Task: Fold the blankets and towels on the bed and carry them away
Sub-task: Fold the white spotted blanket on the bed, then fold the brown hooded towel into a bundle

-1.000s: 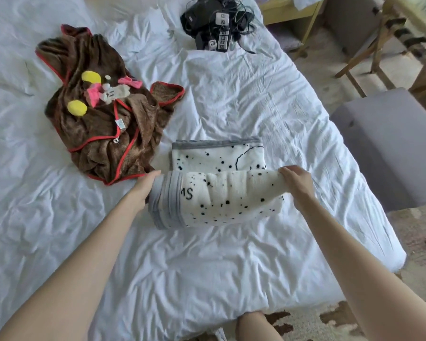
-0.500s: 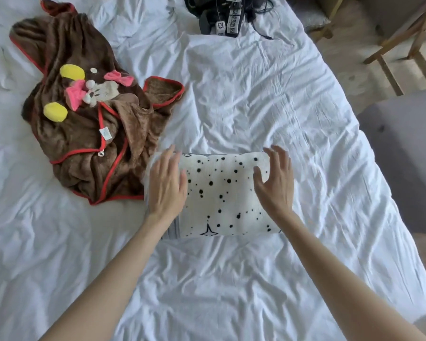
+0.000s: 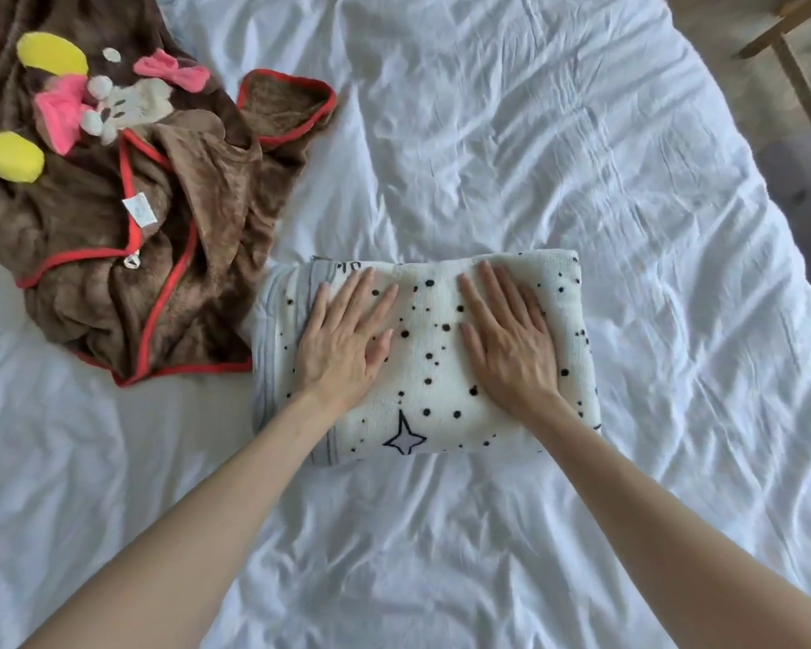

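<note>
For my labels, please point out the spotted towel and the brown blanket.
spotted towel (image 3: pixel 434 381): head view, on its dotted top face.
brown blanket (image 3: pixel 73 217): head view, on its plush brown middle.

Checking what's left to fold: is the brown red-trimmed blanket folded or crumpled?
Crumpled, not folded. The brown blanket lies in a loose, bunched heap on the white sheet, beside the folded spotted towel.

Left hand (image 3: pixel 343 341) and right hand (image 3: pixel 511 341) lie flat side by side, palms down, fingers straight, slightly spread
</note>
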`<action>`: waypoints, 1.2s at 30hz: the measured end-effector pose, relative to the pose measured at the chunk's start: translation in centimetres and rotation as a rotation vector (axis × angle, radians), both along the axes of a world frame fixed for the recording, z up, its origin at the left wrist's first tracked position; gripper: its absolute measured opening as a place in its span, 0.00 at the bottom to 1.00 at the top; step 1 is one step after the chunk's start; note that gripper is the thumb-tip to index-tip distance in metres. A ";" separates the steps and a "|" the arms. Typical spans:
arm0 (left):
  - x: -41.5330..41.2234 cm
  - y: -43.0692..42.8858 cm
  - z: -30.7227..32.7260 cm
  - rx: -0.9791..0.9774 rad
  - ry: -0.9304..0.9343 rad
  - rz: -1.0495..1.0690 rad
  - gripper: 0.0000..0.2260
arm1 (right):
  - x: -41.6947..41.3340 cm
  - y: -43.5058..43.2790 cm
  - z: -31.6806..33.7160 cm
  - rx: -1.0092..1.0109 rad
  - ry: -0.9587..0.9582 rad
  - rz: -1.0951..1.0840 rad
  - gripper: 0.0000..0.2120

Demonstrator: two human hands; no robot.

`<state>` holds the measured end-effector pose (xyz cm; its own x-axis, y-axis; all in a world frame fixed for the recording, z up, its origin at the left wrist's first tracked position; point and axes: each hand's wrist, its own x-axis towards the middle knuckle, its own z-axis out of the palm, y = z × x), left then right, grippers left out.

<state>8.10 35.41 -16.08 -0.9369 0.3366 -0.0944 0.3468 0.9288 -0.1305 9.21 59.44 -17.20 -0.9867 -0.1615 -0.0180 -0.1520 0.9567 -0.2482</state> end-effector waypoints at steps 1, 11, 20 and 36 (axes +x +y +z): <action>-0.2 -0.5 -0.1 -0.009 0.007 0.030 0.26 | -0.2 0.3 -0.3 0.001 0.004 -0.028 0.26; 0.1 -2.2 -0.5 0.207 -0.157 0.255 0.30 | 1.3 2.1 -0.2 -0.200 -0.053 -0.419 0.27; 2.0 -2.3 2.4 0.757 -0.238 0.645 0.31 | 4.2 5.0 3.0 -0.626 -0.299 -0.662 0.32; 5.3 2.9 6.4 0.879 -0.402 0.835 0.23 | 0.3 10.7 7.1 -0.470 -0.489 -0.577 0.25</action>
<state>13.37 38.32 -9.68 -0.8504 -0.2450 -0.4657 -0.5099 0.6026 0.6140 9.46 70.12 -10.09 -0.8156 0.2619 -0.5160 0.5484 0.6345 -0.5447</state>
